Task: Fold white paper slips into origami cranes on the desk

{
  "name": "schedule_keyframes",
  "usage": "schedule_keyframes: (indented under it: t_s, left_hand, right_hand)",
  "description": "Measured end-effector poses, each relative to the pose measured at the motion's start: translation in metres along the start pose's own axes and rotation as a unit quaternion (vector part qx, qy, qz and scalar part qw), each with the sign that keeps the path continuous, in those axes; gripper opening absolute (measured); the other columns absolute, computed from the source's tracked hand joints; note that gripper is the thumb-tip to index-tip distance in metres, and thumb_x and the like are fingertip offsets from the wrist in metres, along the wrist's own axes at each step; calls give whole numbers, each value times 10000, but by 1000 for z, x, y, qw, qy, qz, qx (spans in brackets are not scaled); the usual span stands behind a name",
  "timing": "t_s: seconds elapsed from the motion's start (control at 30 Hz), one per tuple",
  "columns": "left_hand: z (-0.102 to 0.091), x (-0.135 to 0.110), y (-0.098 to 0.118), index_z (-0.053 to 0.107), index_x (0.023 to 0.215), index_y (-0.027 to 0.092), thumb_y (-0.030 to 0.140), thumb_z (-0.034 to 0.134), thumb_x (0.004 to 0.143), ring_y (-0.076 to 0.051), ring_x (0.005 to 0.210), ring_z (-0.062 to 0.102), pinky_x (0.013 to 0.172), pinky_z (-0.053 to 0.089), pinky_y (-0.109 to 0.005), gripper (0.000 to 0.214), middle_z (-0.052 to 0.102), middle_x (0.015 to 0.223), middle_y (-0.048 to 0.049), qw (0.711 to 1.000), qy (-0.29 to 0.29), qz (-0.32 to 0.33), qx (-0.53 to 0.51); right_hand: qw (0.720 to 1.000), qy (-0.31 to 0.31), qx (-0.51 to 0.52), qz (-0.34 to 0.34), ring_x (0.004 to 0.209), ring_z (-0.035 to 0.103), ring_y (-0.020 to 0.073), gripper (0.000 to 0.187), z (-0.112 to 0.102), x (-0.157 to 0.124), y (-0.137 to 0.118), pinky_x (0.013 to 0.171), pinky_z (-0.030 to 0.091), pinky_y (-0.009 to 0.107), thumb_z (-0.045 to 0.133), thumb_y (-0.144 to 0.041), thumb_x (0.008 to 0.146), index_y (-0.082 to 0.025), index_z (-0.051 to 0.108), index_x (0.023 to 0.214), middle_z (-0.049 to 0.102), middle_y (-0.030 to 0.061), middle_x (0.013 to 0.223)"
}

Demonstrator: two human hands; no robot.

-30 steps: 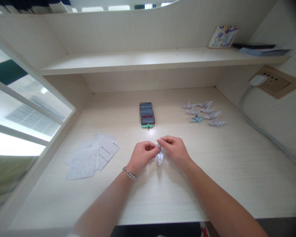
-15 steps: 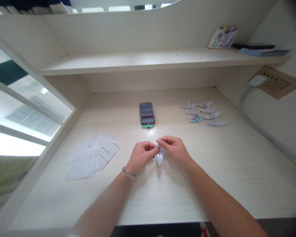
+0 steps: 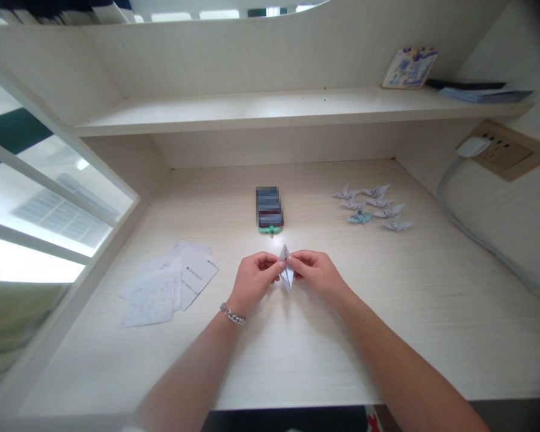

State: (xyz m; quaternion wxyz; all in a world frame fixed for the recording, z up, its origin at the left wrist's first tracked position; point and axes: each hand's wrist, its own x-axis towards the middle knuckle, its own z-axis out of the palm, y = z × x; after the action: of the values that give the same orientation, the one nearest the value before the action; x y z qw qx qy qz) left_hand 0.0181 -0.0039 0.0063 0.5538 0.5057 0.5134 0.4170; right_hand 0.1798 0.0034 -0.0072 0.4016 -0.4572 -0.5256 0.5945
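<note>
A small piece of folded paper (image 3: 288,278), white and diamond-shaped with a point at top and bottom, is held just above the desk. My left hand (image 3: 255,275) pinches its left side between thumb and fingers. On the opposite side, my right hand (image 3: 315,271) grips it the same way, the two thumbs almost meeting in the middle. Several folded paper cranes (image 3: 387,211) sit in a cluster at the back right, one of them a bluish paper crane (image 3: 359,217). Loose paper sheets (image 3: 150,297), some with print, lie overlapping to my left.
Behind my hands lies a phone (image 3: 270,207) with a green lower edge, its screen blurred. A white charger (image 3: 473,146) is plugged into the wall socket (image 3: 515,153), its grey cable running down the right. The shelf (image 3: 234,111) above holds a small patterned packet (image 3: 409,68).
The folded paper now stands with its upper point showing between my hands. My right hand has shifted from its top tip down to its right side.
</note>
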Motion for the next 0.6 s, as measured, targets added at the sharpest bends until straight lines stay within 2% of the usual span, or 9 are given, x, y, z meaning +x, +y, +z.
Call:
schedule_keyframes:
  t_s: [0.2,0.6]
  left_hand:
    - [1,0,-2,662,740,120,397,660,695,-116,548,553,520,447,-223,281,632,638,-46,1000,-9,1,-10]
    - [-2,1,-2,673,703,107,335,726,635,-111,570,556,525,445,-210,244,643,645,-50,999,-4,-11,-36]
  right_hand:
    - [1000,13,-14,-12,569,541,133,314,2,0,1,543,427,252,606,-453,744,-157,704,779,624,23,629]
    - [1000,22,5,-14,567,532,123,291,5,-1,1,540,421,239,615,-430,749,-154,706,750,628,24,626]
